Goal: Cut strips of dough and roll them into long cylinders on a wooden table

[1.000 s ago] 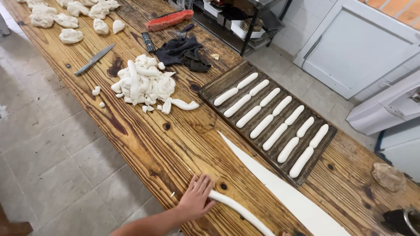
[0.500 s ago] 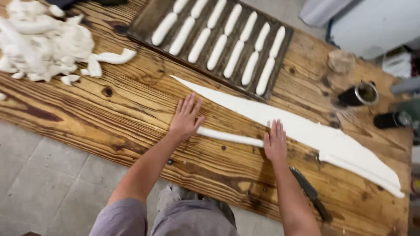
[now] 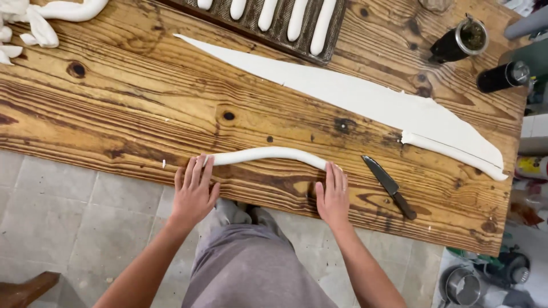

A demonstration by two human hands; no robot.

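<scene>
In the head view, both hands lay flat and open on the wooden plank table (image 3: 142, 108), one at each end of a long white rope of dough (image 3: 268, 154) in the lower middle of the frame. The left hand (image 3: 193, 191) pressed its fingertips on the rope's left end, and the right hand (image 3: 333, 194) did the same at the right end — palms down, fingers together, neither closed around anything. Half a second earlier the hands had sat closer in and the rope was shorter and straighter; it now arched slightly upward between them, so the rolling was evidently stretching it thinner and longer.

Just right of the right hand lay a dark-handled knife (image 3: 389, 187). Above it stretched a long tapering sheet of white dough (image 3: 365, 97) (a strip partly cut along its right edge). At the top edge sat a dark perforated baking tray (image 3: 285, 43) with pale dough sticks (image 3: 297, 17).
</scene>
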